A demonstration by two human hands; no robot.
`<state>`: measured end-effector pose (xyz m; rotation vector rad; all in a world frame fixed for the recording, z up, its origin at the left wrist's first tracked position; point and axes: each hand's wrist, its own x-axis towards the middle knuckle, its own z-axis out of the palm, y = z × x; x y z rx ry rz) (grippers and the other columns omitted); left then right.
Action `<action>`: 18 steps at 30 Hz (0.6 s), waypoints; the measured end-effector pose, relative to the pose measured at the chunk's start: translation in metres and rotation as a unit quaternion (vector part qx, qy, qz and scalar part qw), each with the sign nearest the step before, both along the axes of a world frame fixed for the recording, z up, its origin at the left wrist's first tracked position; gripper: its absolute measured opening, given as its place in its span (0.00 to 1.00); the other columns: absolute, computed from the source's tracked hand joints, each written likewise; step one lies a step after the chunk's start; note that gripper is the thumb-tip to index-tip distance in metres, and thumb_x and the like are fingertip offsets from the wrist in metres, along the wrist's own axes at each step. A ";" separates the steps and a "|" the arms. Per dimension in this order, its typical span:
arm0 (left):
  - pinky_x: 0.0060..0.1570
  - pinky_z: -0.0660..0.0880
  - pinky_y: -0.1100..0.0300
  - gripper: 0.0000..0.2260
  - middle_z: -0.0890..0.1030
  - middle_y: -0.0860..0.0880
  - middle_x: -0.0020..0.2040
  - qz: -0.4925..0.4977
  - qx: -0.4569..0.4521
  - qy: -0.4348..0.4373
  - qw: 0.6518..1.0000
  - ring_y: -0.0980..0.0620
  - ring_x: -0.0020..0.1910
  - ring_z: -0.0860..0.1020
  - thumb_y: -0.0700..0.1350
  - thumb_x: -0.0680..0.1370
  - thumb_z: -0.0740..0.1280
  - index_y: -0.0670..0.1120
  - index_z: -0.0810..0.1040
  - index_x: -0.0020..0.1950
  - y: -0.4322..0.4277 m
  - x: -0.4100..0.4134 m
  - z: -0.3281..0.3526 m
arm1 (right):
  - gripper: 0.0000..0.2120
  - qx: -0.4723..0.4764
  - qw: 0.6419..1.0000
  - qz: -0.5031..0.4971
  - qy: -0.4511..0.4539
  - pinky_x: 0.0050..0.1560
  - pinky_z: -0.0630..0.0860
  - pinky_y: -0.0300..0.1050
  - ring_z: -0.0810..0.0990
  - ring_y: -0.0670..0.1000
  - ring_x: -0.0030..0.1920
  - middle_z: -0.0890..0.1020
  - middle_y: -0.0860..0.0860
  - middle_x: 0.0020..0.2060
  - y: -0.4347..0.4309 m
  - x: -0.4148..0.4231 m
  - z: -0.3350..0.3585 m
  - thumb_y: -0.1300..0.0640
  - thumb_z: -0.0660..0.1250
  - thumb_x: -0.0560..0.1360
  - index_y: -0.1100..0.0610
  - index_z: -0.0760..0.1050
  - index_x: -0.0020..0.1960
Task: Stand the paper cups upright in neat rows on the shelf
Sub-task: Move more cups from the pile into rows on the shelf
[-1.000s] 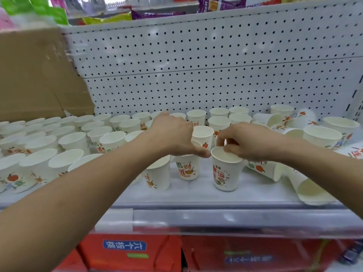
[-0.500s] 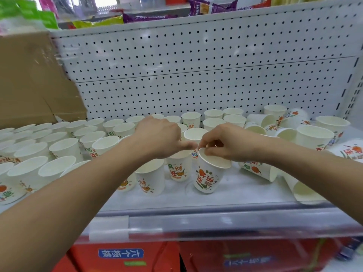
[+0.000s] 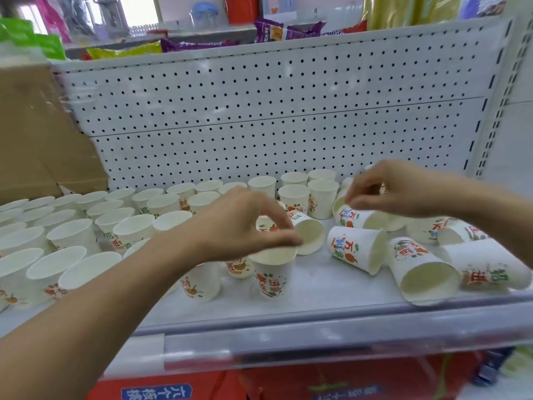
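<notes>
White paper cups with orange and green print cover the grey shelf (image 3: 311,287). Upright cups stand in rows (image 3: 72,235) on the left and at the back (image 3: 294,194). My left hand (image 3: 239,223) hovers with curled fingers over the front upright cup (image 3: 272,274), its thumb at the rim, gripping nothing. Several cups lie on their sides at the right (image 3: 357,252) (image 3: 424,272) (image 3: 487,267), and one (image 3: 310,233) lies just behind the left thumb. My right hand (image 3: 403,189) is above a lying cup (image 3: 356,218), fingertips close over it, holding nothing.
A perforated white back panel (image 3: 259,111) closes the shelf behind. A brown cardboard box (image 3: 34,140) stands at the left rear. A clear rail (image 3: 288,345) runs along the front edge, with red boxes (image 3: 173,391) below. Snack packets (image 3: 288,30) lie on the shelf above.
My right hand has let go of the front cup, now standing upright, and moved right and back over the lying cups. My left hand stays by that cup's rim. The camera shifted right.
</notes>
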<state>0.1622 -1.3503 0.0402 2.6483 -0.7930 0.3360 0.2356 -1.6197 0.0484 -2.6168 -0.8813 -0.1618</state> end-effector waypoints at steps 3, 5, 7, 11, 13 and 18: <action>0.47 0.76 0.59 0.10 0.83 0.60 0.43 0.048 0.019 -0.016 0.999 0.65 0.43 0.79 0.59 0.73 0.70 0.55 0.84 0.46 -0.022 0.026 0.005 | 0.19 -0.106 0.993 0.007 0.043 0.49 0.73 0.34 0.74 0.37 0.47 0.77 0.39 0.45 -0.009 -0.006 -0.010 0.62 0.67 0.71 0.39 0.77 0.52; 0.47 0.72 0.60 0.12 0.83 0.59 0.44 0.083 0.144 -0.051 0.985 0.62 0.42 0.77 0.60 0.71 0.71 0.55 0.83 0.50 -0.039 0.049 0.004 | 0.22 -0.130 0.990 0.010 0.053 0.51 0.72 0.37 0.72 0.37 0.49 0.74 0.38 0.48 -0.011 -0.006 -0.014 0.62 0.67 0.70 0.38 0.75 0.56; 0.48 0.65 0.58 0.15 0.82 0.57 0.45 0.111 0.261 -0.094 0.954 0.57 0.43 0.77 0.61 0.69 0.72 0.55 0.81 0.51 -0.053 0.070 -0.004 | 0.18 -0.127 0.991 0.014 0.027 0.45 0.71 0.35 0.71 0.37 0.45 0.74 0.37 0.46 -0.009 -0.006 -0.019 0.57 0.69 0.70 0.39 0.75 0.55; 0.47 0.61 0.57 0.07 0.82 0.53 0.44 0.151 0.327 -0.126 0.924 0.52 0.43 0.78 0.50 0.71 0.70 0.52 0.80 0.48 -0.067 0.092 -0.014 | 0.09 -0.119 0.988 0.021 -0.094 0.40 0.71 0.37 0.71 0.40 0.40 0.74 0.38 0.38 -0.009 -0.002 -0.031 0.53 0.67 0.73 0.44 0.78 0.52; 0.47 0.62 0.57 0.04 0.82 0.53 0.42 0.172 0.287 -0.140 0.932 0.52 0.40 0.77 0.48 0.73 0.68 0.51 0.81 0.46 -0.065 0.095 -0.013 | 0.08 -0.096 0.987 0.015 -0.131 0.41 0.72 0.42 0.71 0.43 0.40 0.74 0.39 0.36 -0.011 0.004 -0.033 0.55 0.65 0.74 0.46 0.79 0.50; 0.43 0.67 0.58 0.08 0.83 0.53 0.43 0.231 0.202 -0.092 0.947 0.51 0.41 0.78 0.50 0.76 0.66 0.51 0.84 0.47 -0.061 0.101 -0.009 | 0.06 -0.033 0.996 0.021 -0.082 0.34 0.66 0.36 0.73 0.39 0.36 0.75 0.38 0.34 -0.021 0.021 -0.023 0.55 0.66 0.75 0.48 0.81 0.47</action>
